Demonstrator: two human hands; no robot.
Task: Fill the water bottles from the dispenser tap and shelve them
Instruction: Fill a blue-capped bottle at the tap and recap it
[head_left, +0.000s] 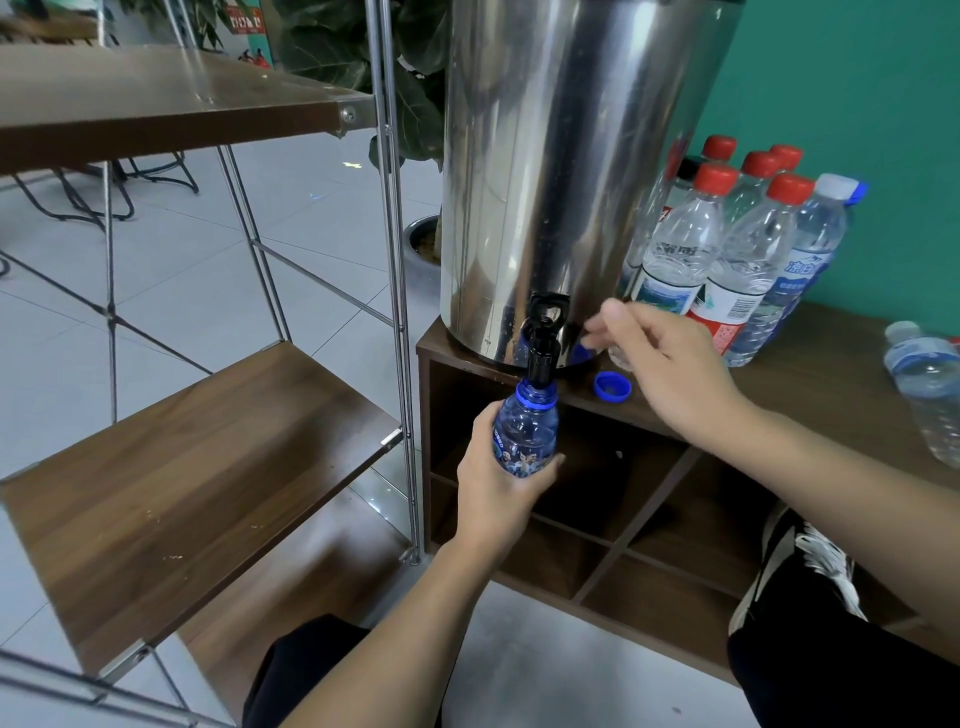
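Head view: left hand (498, 499) grips blue bottle (525, 434) under tap (543, 338).
Right hand (670, 364): fingers loose, holding nothing, near tap.
Risk: mouth drifts off the spout, water spills.

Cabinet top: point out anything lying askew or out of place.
One clear bottle lies on its side at the right end of the cabinet top, while the others stand. A loose blue cap rests upside down near the tap.

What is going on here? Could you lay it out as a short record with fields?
Left hand: holds the blue bottle upright, its mouth right under the tap
Right hand: fingers relaxed, near the tap, holding nothing
Blue cap: off, lying on the cabinet top
Dispenser: steel urn on the cabinet top
Other bottles: capped, standing beside the dispenser
Shelves: no bottles visible
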